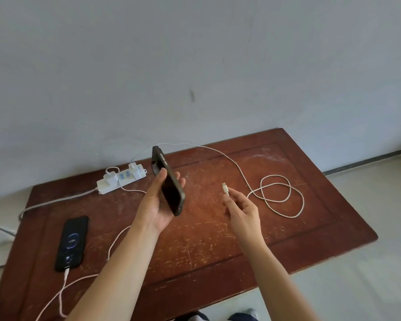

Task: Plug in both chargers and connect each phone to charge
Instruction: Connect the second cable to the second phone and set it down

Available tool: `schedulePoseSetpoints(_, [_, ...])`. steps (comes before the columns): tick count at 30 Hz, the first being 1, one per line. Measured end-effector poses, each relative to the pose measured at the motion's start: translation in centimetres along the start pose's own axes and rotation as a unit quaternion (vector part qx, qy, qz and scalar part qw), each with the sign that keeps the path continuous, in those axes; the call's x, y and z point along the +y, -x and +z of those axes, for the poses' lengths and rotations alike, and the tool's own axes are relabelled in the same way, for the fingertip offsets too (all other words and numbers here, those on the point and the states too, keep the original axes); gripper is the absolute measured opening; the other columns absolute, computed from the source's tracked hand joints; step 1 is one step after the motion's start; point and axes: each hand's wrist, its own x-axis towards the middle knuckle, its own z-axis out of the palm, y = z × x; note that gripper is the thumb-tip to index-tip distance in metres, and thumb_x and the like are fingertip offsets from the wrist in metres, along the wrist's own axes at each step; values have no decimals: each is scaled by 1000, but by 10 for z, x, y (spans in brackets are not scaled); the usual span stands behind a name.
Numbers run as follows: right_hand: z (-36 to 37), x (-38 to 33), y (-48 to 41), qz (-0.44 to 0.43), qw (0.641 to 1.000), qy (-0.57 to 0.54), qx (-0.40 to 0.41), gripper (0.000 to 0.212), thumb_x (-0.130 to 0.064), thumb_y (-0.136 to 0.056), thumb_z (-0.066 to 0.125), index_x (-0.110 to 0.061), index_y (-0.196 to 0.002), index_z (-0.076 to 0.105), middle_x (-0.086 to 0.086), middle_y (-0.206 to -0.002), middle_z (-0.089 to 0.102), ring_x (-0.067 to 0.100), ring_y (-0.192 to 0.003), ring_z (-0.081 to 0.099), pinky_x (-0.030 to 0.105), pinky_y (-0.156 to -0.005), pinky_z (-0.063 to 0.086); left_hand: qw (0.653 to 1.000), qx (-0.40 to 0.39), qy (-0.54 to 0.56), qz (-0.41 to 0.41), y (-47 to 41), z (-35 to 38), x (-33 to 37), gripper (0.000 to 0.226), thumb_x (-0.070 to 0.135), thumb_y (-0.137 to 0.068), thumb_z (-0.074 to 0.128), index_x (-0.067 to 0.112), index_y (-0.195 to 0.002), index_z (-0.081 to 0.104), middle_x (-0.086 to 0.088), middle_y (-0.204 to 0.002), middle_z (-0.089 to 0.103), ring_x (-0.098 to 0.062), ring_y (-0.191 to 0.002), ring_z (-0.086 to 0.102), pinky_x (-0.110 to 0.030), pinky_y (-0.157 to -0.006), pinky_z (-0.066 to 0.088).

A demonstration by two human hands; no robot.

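My left hand (156, 205) holds a black phone (169, 184) tilted on edge above the table, its dark screen turned right. My right hand (242, 209) pinches the white plug (225, 188) of a cable (278, 198), a short gap right of the phone. That cable loops on the table and runs back to a white charger (133, 168) in the white power strip (120, 180). A second charger (109, 179) sits in the strip too. Its pinkish cable (64, 281) ends in a second phone (72, 243) lying flat at the left, screen lit.
The scratched brown wooden table (195, 239) stands against a grey wall. The power strip's own cord (56, 201) trails off the table's left side. Light floor shows to the right and below, with shoes (218, 317) at the bottom edge.
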Motion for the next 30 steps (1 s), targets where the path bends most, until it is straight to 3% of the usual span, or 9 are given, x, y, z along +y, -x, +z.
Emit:
schedulePoseSetpoints(4, [-5, -3, 11, 9, 1000, -1, 14, 22, -29, -99, 60, -26, -87, 78, -6, -67, 64, 16, -63, 51, 26, -53, 40, 1000, -15, -23, 7, -1, -3, 4, 79, 77, -71, 68, 22, -128, 68, -8, -117, 75, -30, -107, 72, -44, -77, 59])
schedulePoseSetpoints(9, [-8, -5, 16, 10, 1000, 5, 17, 26, -26, -101, 57, -31, -89, 79, -7, -67, 65, 18, -68, 54, 29, -61, 44, 998, -23, 66, -3, -13, -6, -5, 66, 72, -90, 45, 24, -129, 67, -11, -133, 67, -33, -119, 66, -50, -85, 59])
schedulePoseSetpoints(12, [-7, -6, 18, 2, 1000, 16, 14, 22, -28, -99, 61, -34, -90, 80, -5, -68, 69, 13, -66, 61, 25, -62, 52, 994, -35, 104, 4, -16, -8, -10, 58, 63, -99, 35, 25, -125, 70, -12, -134, 66, -36, -121, 64, -55, -88, 57])
schedulePoseSetpoints(14, [-7, -6, 20, -1, 1000, 24, 7, 15, -29, -96, 65, -32, -93, 80, -3, -73, 75, 10, -68, 68, 19, -63, 56, 990, -47, 131, 9, -17, -8, -12, 56, 56, -102, 33, 21, -118, 74, -13, -131, 68, -37, -118, 65, -56, -85, 57])
schedulePoseSetpoints(17, [-6, -5, 24, -11, 999, 43, -10, 13, -35, -91, 70, -29, -96, 80, -4, -76, 78, 6, -68, 69, 14, -59, 53, 984, -76, 158, 9, -16, -7, -13, 46, 47, -103, 43, 17, -122, 72, -14, -135, 65, -39, -124, 61, -62, -93, 53])
schedulePoseSetpoints(22, [-3, -6, 27, -30, 996, 79, -28, 18, -47, -84, 75, -31, -84, 82, -5, -55, 65, 6, -49, 49, 16, -44, 40, 982, -111, 150, 13, -15, -1, -8, 47, 45, -105, 40, 16, -133, 64, -16, -142, 59, -40, -129, 56, -62, -95, 52])
schedulePoseSetpoints(27, [3, -14, 30, -35, 993, 88, -74, 33, -58, -80, 72, -26, -73, 80, 16, -66, 67, 11, -51, 48, 16, -46, 40, 985, -104, 136, -12, -15, -2, -5, 69, 62, -98, 35, 14, -145, 50, -23, -148, 50, -44, -136, 48, -65, -108, 40])
schedulePoseSetpoints(30, [6, -16, 34, -15, 991, 83, -100, 30, -56, -82, 73, -27, -77, 81, 6, -57, 61, 8, -49, 45, 14, -46, 38, 987, -82, 137, -10, -15, 1, -2, 78, 72, -93, 35, 14, -142, 53, -22, -143, 56, -42, -132, 53, -62, -108, 41])
